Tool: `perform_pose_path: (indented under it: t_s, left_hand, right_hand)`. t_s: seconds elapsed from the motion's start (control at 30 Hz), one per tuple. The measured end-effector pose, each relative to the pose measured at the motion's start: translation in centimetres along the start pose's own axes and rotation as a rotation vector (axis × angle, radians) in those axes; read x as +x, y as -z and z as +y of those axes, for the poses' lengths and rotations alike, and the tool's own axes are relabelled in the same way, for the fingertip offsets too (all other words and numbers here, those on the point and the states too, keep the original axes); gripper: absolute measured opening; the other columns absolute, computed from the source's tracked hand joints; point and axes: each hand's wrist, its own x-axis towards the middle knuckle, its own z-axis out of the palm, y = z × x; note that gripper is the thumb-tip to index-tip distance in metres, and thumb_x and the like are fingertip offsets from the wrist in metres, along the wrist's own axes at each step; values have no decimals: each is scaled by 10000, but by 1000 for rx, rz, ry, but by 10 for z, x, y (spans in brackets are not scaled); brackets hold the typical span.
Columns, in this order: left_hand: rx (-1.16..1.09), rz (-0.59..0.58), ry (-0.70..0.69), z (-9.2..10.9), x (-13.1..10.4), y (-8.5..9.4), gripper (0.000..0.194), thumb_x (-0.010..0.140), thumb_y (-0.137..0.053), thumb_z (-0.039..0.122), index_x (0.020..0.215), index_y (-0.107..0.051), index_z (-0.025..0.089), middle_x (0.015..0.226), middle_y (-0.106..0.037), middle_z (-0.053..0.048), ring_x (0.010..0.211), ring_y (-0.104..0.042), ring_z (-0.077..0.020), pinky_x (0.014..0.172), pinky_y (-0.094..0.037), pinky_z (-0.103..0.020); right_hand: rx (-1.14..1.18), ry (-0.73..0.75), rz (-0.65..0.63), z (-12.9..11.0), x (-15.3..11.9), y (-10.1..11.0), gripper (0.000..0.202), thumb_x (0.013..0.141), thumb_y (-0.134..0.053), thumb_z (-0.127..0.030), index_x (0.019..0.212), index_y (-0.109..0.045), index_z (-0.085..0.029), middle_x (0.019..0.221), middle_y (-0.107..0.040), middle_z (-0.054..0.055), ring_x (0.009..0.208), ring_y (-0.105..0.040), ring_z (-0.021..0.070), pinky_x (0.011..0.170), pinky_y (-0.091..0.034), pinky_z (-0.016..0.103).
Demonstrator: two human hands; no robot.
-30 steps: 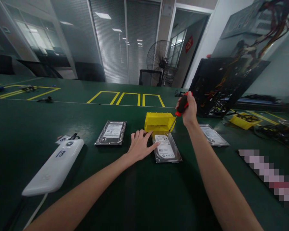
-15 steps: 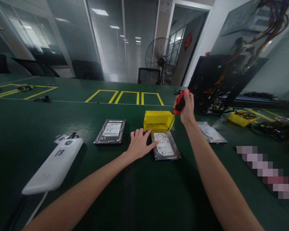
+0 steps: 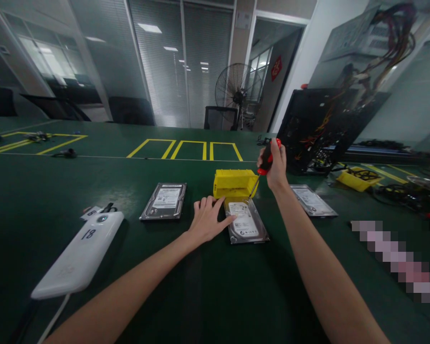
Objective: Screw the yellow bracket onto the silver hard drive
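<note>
Green tabletop (image 3: 103, 177) beneath, the hard drive (image 3: 246, 224) sits right of the left fingers (image 3: 230, 220) (spread); right fingers (image 3: 274, 160) grip a screwdriver (image 3: 266, 161).

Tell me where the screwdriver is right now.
In the head view, right of center, the screwdriver is in the right hand, its shaft slanting down in front of the yellow bin toward the middle hard drive.

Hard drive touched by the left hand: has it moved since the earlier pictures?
No; the hard drive keeps its place against the yellow outlines.
</note>
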Motion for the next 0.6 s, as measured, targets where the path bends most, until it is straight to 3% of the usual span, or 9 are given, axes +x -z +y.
perform_pose_path:
  t_s: [0.23,0.47,0.6]
  left_hand:
    - [12,-30,5,0,1,2,864,862,-226,778,1451,-387,167,1216,-504,-143,1051,-448,-299,902,-351,-451]
    - [54,6,1,0,0,-2,873,863,-216,781,1446,-392,156,1194,-514,-146,1042,-449,-297,909,-338,-453]
    - [47,9,-4,1,0,-2,874,862,-231,779,1447,-395,150,1192,-513,-149,1051,-450,-304,909,-336,-448]
  right_hand:
    - [-1,-51,-59,0,4,2,502,766,-521,-691,838,-602,-201,644,-573,-30,469,-523,67,416,-434,214]
    - [49,-6,11,3,1,1,401,738,-677,-546,888,-431,-268,681,-547,-93,418,-481,48,366,-360,175]
    - [25,-3,31,2,0,1,393,713,-720,-506,856,-455,-253,696,-528,-88,425,-479,39,377,-369,178]
